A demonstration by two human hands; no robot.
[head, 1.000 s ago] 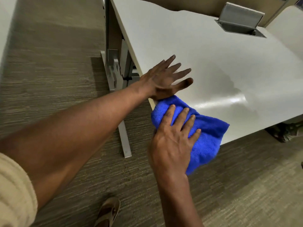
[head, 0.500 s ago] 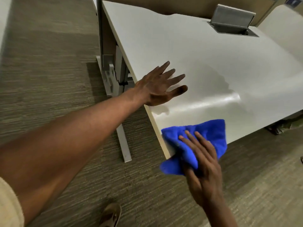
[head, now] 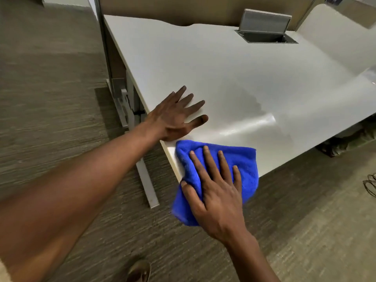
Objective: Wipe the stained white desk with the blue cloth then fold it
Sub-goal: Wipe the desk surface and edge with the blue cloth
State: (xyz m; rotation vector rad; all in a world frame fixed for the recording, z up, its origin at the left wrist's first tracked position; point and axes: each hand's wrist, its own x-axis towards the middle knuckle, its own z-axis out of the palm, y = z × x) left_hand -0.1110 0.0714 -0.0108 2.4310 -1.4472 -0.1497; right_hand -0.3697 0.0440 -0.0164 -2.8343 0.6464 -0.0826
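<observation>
**At the near corner of the table: cloth under the right hand**

On the near corner of the white table (head: 223,74), the blue cloth (head: 246,165) lies bunched, part on the tabletop and part hanging over the near edge toward the carpet (head: 50,119). Right hand (head: 215,192) lies palm-down on the cloth, fingers spread and straight, thumb along the cloth's left side at the table edge. Grip: released, flat press, no pinch visible.

Left hand (head: 175,117) rests flat on the tabletop just beyond the cloth, at the table's left edge, fingers splayed and pointing away from the body. Grip: released, nothing held. The heel of this hand sits just beside the cloth's far left corner; cannot tell whether they touch.

Tabletop shows a glossy streak (head: 250,125) right of the left hand, with a duller grey patch above it. Far side of the table: a rectangular cable hatch (head: 266,35) with its grey lid standing open. Grey metal table leg (head: 146,180) and foot run along the carpet below the left forearm. A sandalled foot (head: 139,271) shows at the bottom edge. Dark wire loops (head: 370,184) lie on the carpet at far right.
</observation>
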